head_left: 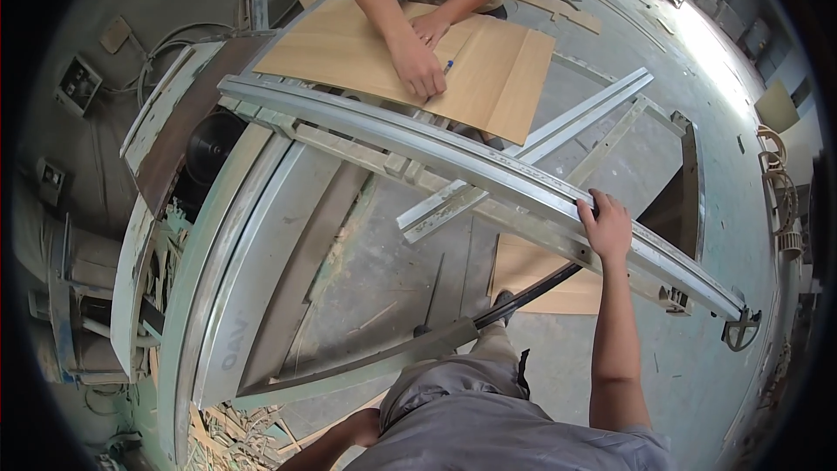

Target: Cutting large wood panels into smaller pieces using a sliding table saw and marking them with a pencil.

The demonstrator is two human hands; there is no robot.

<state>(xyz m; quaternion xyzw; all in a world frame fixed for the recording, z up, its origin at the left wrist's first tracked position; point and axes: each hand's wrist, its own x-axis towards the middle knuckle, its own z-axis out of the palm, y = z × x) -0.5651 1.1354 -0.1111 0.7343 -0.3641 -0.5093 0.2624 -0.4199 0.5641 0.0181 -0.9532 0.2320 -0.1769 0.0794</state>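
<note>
My right hand (608, 225) is closed over the long aluminium rail (392, 135) that crosses the frame of a sliding table saw. Its fingers curl over the rail's far side, beside a small black part. Low by my hip is my left hand (359, 427), its fingers hidden. Across the rail, a wood-grain panel (340, 44) lies on the saw's support, and a co-worker's hands (418, 61) are on it. A blue-tipped pen (449, 66) shows at those hands. Under the rail, a second aluminium bar (445, 208) runs at a slant.
To the left stands the saw's body (261, 253), with a dark round part (209, 150) beside it. Wood scraps (231, 436) pile up at the lower left. A dark support arm (523, 292) reaches out before my legs. Another wood panel (549, 283) is below the rail.
</note>
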